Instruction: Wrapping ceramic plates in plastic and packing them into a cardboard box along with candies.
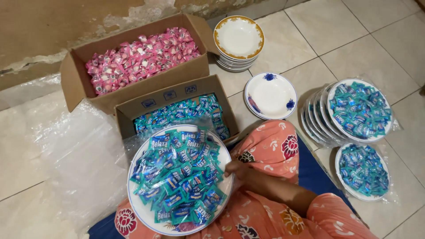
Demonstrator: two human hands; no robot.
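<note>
A white plate (pixel 141 208) heaped with teal-wrapped candies (pixel 179 177) and covered in clear plastic film rests on the lap of a person in an orange floral garment (pixel 270 152), who sits on a dark blue mat (pixel 316 175) on the tiled floor (pixel 367 35). The right hand (pixel 239 173) lies at the plate's right rim, its fingers (pixel 231 171) curled against the edge and the film; how firmly they grip cannot be told. The left hand is out of view, so its state cannot be told either.

Just beyond the plate stands a small cardboard box (pixel 133 110) full of the same teal candies, with its front wall touching the plate's far edge in this view. Behind it, against the wall, sits a larger cardboard box (pixel 75 84) filled with pink-wrapped candies (pixel 141 59). A crumpled sheet of clear plastic (pixel 79 163) spreads over the floor to the left of the boxes.

To the right of the pink box is a stack of empty white plates with gold rims (pixel 239 40). Nearer the knee lies a single empty white plate with blue flowers (pixel 270 95). Further right, a leaning stack of plates (pixel 316 124) carries a wrapped plate of teal candies (pixel 361 110) on top, and another wrapped plate of teal candies (pixel 363 170) lies flat on the floor just below it, beside the blue mat.
</note>
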